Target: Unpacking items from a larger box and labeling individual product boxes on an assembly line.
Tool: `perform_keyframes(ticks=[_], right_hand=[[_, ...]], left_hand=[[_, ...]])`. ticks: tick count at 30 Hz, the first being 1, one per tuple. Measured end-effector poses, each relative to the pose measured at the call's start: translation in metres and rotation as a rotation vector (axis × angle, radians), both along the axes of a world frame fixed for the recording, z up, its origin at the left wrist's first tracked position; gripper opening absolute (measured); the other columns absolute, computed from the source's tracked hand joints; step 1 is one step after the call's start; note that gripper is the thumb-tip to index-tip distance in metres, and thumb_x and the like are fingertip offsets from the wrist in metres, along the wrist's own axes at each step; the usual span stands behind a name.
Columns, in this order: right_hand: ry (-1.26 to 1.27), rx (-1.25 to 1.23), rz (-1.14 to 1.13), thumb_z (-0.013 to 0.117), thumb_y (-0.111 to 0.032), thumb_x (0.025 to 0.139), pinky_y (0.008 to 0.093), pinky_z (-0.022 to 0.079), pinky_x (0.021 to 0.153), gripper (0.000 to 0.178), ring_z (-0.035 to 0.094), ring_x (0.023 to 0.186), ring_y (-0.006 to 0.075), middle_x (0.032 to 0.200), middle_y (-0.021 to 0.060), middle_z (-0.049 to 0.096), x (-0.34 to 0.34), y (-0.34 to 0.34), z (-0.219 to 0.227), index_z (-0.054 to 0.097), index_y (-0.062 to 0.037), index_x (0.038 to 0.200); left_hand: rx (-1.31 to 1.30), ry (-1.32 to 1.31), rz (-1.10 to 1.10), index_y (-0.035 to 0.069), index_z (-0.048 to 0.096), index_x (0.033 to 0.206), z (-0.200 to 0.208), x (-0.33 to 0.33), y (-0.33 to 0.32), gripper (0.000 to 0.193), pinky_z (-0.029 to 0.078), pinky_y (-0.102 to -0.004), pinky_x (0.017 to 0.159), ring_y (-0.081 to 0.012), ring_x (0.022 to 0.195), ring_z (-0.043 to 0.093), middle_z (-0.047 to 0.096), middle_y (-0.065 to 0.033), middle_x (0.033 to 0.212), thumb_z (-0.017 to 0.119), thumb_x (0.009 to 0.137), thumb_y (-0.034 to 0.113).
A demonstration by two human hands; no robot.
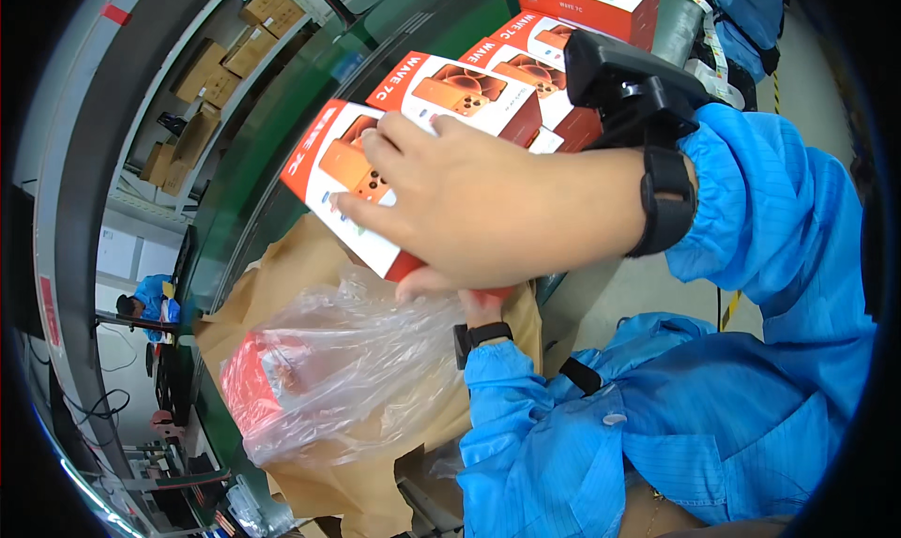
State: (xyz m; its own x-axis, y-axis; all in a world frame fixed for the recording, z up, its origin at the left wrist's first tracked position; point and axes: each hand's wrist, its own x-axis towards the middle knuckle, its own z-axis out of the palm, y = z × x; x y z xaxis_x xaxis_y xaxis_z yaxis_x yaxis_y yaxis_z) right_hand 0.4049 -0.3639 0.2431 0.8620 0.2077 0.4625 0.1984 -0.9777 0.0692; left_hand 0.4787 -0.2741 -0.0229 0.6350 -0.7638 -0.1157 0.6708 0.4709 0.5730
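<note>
My right hand reaches across from the right, its fingers spread over the top and edge of a red-and-white phone box and its thumb at the near end. The box bears a picture of an orange phone. Most of my left hand is hidden behind the right hand and wrist, so its fingers cannot be made out. Just below lies a clear plastic bag, with a red item showing through it, on brown paper or cardboard. More phone boxes line up beyond my right hand.
A green conveyor or bench surface runs along the left. Shelves behind it hold brown cardboard boxes. Another phone box sits high at the far end. People in blue, one at far left, are nearby. A grey post rises at left.
</note>
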Motion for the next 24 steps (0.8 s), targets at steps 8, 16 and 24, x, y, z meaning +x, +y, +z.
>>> perform_keyframes(ticks=[8,16,24], right_hand=[[-0.022,-0.012,0.025,0.065,-0.042,0.061,0.0419,0.038,0.08,0.066,0.041,0.1,0.0323,0.104,0.02,0.043,0.016,-0.026,-0.037,0.043,-0.0097,0.114],[-0.033,0.01,0.018,0.064,-0.039,0.063,0.0395,0.037,0.082,0.062,0.041,0.099,0.0312,0.11,0.019,0.042,0.027,-0.047,-0.054,0.044,-0.0112,0.115],[0.042,0.043,0.037,0.062,-0.034,0.066,0.0416,0.034,0.088,0.06,0.038,0.106,0.0357,0.115,0.0225,0.038,0.017,-0.078,-0.038,0.041,-0.0086,0.117]], left_hand=[[0.065,0.041,-0.075,0.008,0.022,0.127,-0.046,0.033,-0.02,0.059,0.03,-0.0415,0.094,-0.0276,0.115,0.033,0.029,-0.012,0.128,0.037,0.083,0.045],[0.071,0.025,-0.049,0.006,0.024,0.125,-0.061,0.047,-0.044,0.056,0.029,-0.0419,0.094,-0.0284,0.115,0.033,0.031,-0.0131,0.127,0.038,0.084,0.041],[0.072,0.012,-0.032,0.004,0.027,0.124,-0.069,0.049,-0.067,0.053,0.029,-0.0423,0.095,-0.0292,0.114,0.034,0.033,-0.0143,0.126,0.039,0.084,0.038]])
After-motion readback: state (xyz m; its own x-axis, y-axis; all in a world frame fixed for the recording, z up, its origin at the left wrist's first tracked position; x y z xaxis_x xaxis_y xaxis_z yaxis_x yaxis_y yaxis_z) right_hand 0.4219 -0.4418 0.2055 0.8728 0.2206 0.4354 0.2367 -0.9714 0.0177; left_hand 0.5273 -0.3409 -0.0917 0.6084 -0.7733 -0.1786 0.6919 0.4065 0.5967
